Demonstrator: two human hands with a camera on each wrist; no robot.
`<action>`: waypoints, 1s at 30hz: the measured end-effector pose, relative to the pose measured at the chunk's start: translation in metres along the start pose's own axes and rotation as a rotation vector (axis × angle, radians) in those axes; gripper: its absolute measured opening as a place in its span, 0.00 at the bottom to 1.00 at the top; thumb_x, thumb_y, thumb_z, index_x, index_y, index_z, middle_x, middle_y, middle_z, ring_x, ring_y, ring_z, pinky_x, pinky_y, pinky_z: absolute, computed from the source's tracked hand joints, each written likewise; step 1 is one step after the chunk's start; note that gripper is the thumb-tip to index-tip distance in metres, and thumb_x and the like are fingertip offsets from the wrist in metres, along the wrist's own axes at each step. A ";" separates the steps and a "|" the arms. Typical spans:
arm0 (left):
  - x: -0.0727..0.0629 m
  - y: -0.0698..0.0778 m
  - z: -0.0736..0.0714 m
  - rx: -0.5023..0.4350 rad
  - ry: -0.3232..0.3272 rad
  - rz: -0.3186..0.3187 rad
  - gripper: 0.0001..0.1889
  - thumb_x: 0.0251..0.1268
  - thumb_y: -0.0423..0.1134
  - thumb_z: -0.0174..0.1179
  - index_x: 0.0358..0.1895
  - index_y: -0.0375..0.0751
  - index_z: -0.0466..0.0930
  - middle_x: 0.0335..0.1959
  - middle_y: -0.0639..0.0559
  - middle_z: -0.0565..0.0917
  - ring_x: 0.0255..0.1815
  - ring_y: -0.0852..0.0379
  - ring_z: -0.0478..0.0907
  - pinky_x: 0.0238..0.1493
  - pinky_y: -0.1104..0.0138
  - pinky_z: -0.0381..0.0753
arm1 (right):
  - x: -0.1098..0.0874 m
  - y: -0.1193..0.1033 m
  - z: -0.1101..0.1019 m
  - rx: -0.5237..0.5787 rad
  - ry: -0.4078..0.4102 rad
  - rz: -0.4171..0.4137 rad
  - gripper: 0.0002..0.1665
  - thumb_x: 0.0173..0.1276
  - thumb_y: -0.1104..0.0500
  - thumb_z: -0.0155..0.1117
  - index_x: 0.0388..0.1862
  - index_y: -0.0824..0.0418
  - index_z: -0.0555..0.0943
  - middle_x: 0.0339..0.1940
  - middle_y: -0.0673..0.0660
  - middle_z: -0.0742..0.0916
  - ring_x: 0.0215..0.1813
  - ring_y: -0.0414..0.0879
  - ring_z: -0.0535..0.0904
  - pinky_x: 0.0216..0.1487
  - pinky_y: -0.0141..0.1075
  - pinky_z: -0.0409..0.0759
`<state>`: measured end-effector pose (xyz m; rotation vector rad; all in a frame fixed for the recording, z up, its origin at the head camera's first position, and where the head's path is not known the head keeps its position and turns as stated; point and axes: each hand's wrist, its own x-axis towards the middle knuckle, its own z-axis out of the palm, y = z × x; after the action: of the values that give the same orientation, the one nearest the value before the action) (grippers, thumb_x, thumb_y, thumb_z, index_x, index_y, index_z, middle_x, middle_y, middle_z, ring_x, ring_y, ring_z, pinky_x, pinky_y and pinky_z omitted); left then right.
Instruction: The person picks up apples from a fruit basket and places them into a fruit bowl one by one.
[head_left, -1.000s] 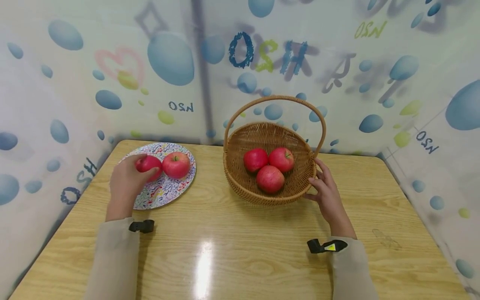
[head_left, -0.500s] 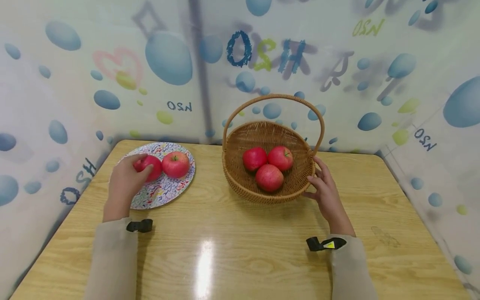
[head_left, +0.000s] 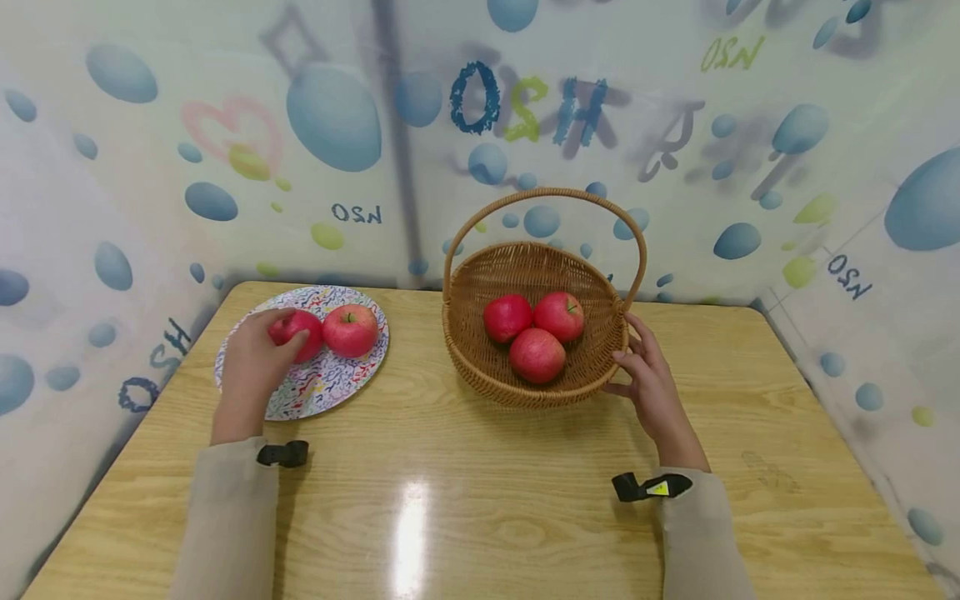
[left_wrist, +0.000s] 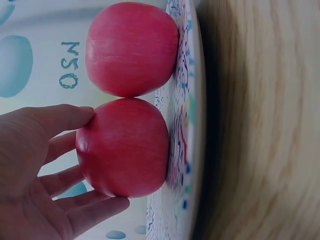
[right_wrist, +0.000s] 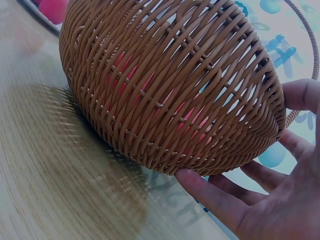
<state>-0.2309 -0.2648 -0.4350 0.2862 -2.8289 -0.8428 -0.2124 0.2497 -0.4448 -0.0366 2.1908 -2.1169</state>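
Note:
My left hand (head_left: 251,367) grips a red apple (left_wrist: 127,150) that sits on a round patterned plate (head_left: 322,398) at the left. Its thumb and fingers curl over the apple from above in the left wrist view. A second red apple (head_left: 350,331) sits beside it on the plate, the two touching. Right of centre stands a brown wicker basket (head_left: 487,386) with a tall arched handle. Inside it, three red apples (head_left: 537,356) lie close together. My right hand (head_left: 651,392) holds the basket's right side, thumb at the rim and fingertips against the woven wall.
Everything stands on a light wood table (head_left: 495,500) with a bright glare streak near its front. A patterned curtain wall (head_left: 420,50) rises right behind the plate and basket and runs along both sides. Each sleeve carries a black wrist strap (head_left: 283,454).

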 end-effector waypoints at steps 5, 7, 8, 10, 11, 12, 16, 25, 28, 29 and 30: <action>-0.001 -0.002 -0.001 0.009 0.015 -0.005 0.26 0.74 0.45 0.58 0.69 0.35 0.73 0.66 0.28 0.75 0.65 0.30 0.70 0.62 0.37 0.77 | 0.005 -0.001 0.000 -0.016 -0.010 -0.011 0.37 0.80 0.58 0.45 0.84 0.44 0.50 0.83 0.64 0.57 0.77 0.69 0.62 0.55 0.52 0.83; -0.001 -0.002 -0.001 0.006 0.019 -0.002 0.26 0.75 0.46 0.57 0.69 0.35 0.74 0.65 0.28 0.75 0.65 0.30 0.70 0.62 0.37 0.77 | 0.005 -0.001 -0.001 -0.021 -0.009 -0.009 0.37 0.80 0.58 0.46 0.84 0.44 0.49 0.83 0.64 0.57 0.77 0.69 0.62 0.56 0.55 0.83; -0.002 -0.001 -0.001 0.007 0.016 -0.002 0.26 0.75 0.46 0.56 0.69 0.35 0.74 0.65 0.28 0.75 0.65 0.30 0.70 0.62 0.37 0.76 | 0.005 0.000 -0.001 -0.022 -0.004 -0.007 0.37 0.80 0.58 0.46 0.84 0.44 0.49 0.83 0.64 0.57 0.77 0.69 0.62 0.56 0.55 0.83; -0.003 0.001 -0.001 0.016 0.015 -0.003 0.25 0.76 0.46 0.55 0.68 0.34 0.74 0.66 0.28 0.75 0.66 0.29 0.70 0.64 0.36 0.75 | 0.003 0.001 -0.001 -0.020 0.002 -0.004 0.37 0.80 0.58 0.46 0.84 0.45 0.49 0.83 0.64 0.57 0.77 0.69 0.62 0.57 0.56 0.82; -0.003 0.003 -0.001 0.024 0.018 -0.001 0.25 0.76 0.46 0.54 0.68 0.34 0.74 0.66 0.28 0.75 0.66 0.29 0.70 0.64 0.36 0.74 | 0.002 0.002 -0.001 -0.019 0.004 -0.004 0.37 0.80 0.58 0.46 0.84 0.45 0.49 0.83 0.64 0.57 0.77 0.69 0.62 0.57 0.56 0.83; -0.003 0.004 -0.001 0.033 0.024 0.000 0.25 0.77 0.46 0.54 0.68 0.33 0.74 0.66 0.28 0.75 0.66 0.29 0.70 0.65 0.36 0.73 | 0.002 0.003 -0.002 -0.017 0.005 -0.003 0.38 0.80 0.58 0.46 0.84 0.45 0.49 0.83 0.64 0.57 0.77 0.69 0.62 0.57 0.56 0.82; -0.004 0.011 -0.002 0.044 0.052 0.003 0.24 0.77 0.44 0.52 0.67 0.31 0.74 0.64 0.26 0.75 0.65 0.28 0.70 0.65 0.36 0.73 | -0.001 0.003 -0.003 -0.013 0.014 0.000 0.38 0.80 0.58 0.45 0.84 0.45 0.49 0.83 0.65 0.57 0.77 0.70 0.62 0.59 0.61 0.80; -0.015 0.034 -0.010 0.002 0.175 0.016 0.24 0.75 0.41 0.52 0.68 0.33 0.73 0.68 0.29 0.73 0.68 0.29 0.69 0.67 0.37 0.72 | -0.002 0.002 -0.001 -0.005 0.009 0.006 0.38 0.80 0.59 0.45 0.84 0.45 0.49 0.83 0.65 0.56 0.78 0.70 0.60 0.59 0.61 0.80; -0.025 0.056 -0.009 -0.036 0.227 0.096 0.22 0.74 0.39 0.55 0.67 0.33 0.75 0.68 0.31 0.75 0.69 0.31 0.71 0.66 0.38 0.73 | -0.002 0.002 -0.001 -0.008 0.010 0.009 0.38 0.80 0.59 0.45 0.84 0.45 0.49 0.83 0.64 0.56 0.78 0.70 0.61 0.59 0.62 0.80; -0.028 0.065 -0.008 -0.049 0.246 0.130 0.22 0.73 0.38 0.57 0.66 0.33 0.76 0.67 0.31 0.76 0.69 0.31 0.72 0.66 0.39 0.74 | -0.002 0.002 -0.001 -0.009 0.011 0.008 0.37 0.80 0.59 0.45 0.84 0.45 0.49 0.83 0.64 0.56 0.78 0.70 0.61 0.59 0.62 0.80; -0.031 0.074 -0.007 -0.057 0.257 0.162 0.21 0.72 0.37 0.58 0.65 0.33 0.77 0.67 0.32 0.76 0.69 0.32 0.72 0.66 0.39 0.75 | -0.002 0.001 0.000 -0.010 0.012 0.007 0.37 0.80 0.59 0.45 0.84 0.45 0.50 0.83 0.64 0.56 0.78 0.70 0.61 0.59 0.61 0.81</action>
<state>-0.2091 -0.2011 -0.3915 0.1425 -2.5460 -0.7891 -0.2106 0.2502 -0.4461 -0.0160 2.2048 -2.1084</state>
